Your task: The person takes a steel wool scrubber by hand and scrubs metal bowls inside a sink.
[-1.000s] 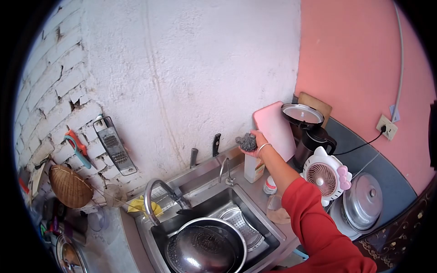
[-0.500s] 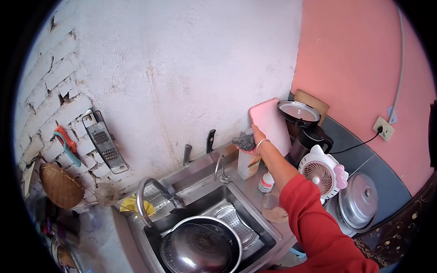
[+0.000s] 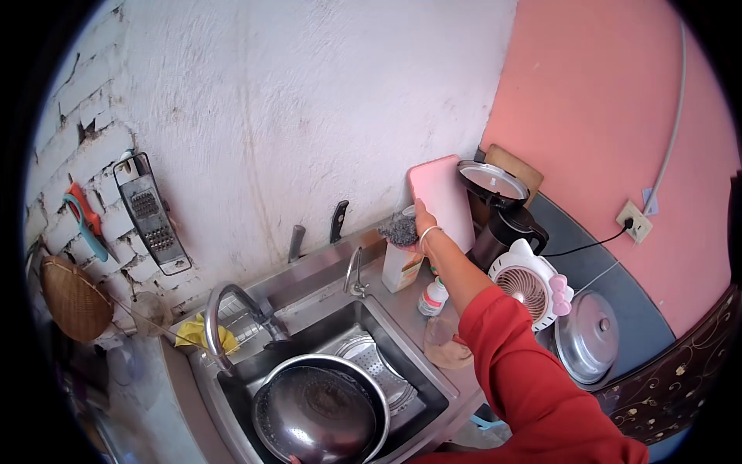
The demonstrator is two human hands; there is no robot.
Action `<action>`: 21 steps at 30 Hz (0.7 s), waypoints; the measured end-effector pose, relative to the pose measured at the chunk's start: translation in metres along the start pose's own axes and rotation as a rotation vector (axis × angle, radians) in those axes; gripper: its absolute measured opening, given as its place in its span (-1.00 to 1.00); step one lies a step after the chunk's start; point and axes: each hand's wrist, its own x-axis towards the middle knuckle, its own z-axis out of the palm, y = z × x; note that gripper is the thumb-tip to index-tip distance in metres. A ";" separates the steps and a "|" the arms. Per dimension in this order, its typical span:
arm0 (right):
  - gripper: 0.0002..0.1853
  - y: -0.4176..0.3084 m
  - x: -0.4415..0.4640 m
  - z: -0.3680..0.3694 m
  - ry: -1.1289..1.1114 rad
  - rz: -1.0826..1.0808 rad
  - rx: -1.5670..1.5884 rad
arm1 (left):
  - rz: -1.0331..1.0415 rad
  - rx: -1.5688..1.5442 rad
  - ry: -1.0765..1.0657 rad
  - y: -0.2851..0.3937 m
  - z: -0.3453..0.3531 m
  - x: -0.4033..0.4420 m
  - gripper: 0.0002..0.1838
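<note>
Right hand [image 3: 424, 224]: fingers curled about grey scrubber [image 3: 399, 230], by top of carton [image 3: 401, 269] beside sink [image 3: 434, 404]. Left hand [image 3: 294, 460]: sliver of fingers at near edge of domed metal vessel [image 3: 318, 414]; spread, can't tell.

My sleeve [image 3: 533, 371]: plain red
My scourer [image 3: 399, 230]: dark grey
Board [image 3: 443, 192]: pale pink
Fan [image 3: 525, 288]: white, pink bow [image 3: 560, 295]
Cloth [image 3: 202, 334]: yellow
Drape [image 3: 661, 367]: dark brown, golden floral scrolls
</note>
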 end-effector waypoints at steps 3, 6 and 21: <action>-0.37 0.002 0.004 -0.001 0.022 -0.016 0.024 | -0.004 0.015 0.005 -0.004 -0.004 0.005 -0.62; -0.37 0.004 0.023 -0.009 0.023 -0.025 -0.024 | -0.002 0.014 -0.011 -0.005 -0.008 0.007 -0.64; -0.35 0.035 0.018 -0.025 -0.455 -0.099 0.163 | 0.123 -0.032 -0.102 -0.013 -0.007 0.015 -0.71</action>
